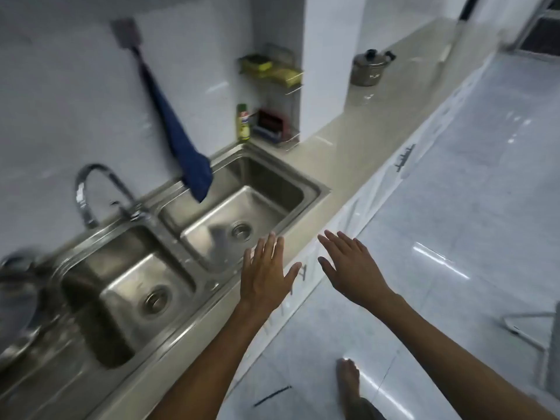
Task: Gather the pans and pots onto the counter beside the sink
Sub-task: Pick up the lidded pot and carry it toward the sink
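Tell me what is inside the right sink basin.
The right sink basin holds only its drain strainer. A blue cloth hanging from the wall dips over its back rim and hides that corner. No pots inside.

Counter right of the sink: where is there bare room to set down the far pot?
The counter is bare from the sink's right rim to the lidded pot past the white pillar. The back corner is crowded: wire rack and green bottle. Blurred cookware fills the sink's left side.
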`<state>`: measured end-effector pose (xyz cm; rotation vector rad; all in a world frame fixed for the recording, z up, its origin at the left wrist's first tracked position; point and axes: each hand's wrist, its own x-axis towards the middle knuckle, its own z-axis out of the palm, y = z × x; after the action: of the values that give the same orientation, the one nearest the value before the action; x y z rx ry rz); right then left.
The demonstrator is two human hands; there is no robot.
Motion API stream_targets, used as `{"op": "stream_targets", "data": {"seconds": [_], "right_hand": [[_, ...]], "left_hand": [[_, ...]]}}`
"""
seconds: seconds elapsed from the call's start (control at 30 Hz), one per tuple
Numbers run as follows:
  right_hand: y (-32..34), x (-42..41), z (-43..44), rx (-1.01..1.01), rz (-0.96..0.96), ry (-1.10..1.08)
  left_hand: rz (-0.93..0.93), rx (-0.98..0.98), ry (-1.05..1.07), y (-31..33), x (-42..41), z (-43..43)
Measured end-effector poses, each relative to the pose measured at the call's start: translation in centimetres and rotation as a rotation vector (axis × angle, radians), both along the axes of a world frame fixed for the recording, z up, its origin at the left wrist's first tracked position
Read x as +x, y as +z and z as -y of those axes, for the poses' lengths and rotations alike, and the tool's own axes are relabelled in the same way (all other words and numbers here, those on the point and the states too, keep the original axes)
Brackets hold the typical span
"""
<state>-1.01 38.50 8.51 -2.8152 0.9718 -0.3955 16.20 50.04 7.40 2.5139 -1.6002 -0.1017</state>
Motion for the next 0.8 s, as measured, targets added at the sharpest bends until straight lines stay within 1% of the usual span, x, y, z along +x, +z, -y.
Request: {"op": "stream_targets", "data": {"seconds": [0.13, 0.3, 0.47, 0.63, 0.8], "right_hand": [[-0.1, -5.7, 9.9, 0.003, 0.018, -0.120], [0.4, -12.4, 23.8, 0.025, -0.001, -0.207], [1.3, -17.1, 36.8, 0.026, -0.027, -0.256], [0.8, -19.3, 49.2, 0.031, -0.019, -0.299], [-0.4, -18.8, 62.0, 0.039, -0.029, -0.304]], "left_hand": [[0.047, 0.003, -0.107, -0.1, -4.6, 12.6], [0.015, 0.047, -0.176, -0.6, -11.6, 28.8], [-0.019, 0.019, -0.191, 0.2, -16.8, 42.5], [-0.003, 0.010, -0.216, 0.4, -18.4, 55.4], [-0.001, -0.004, -0.231, -1.2, -17.4, 68.7]]}}
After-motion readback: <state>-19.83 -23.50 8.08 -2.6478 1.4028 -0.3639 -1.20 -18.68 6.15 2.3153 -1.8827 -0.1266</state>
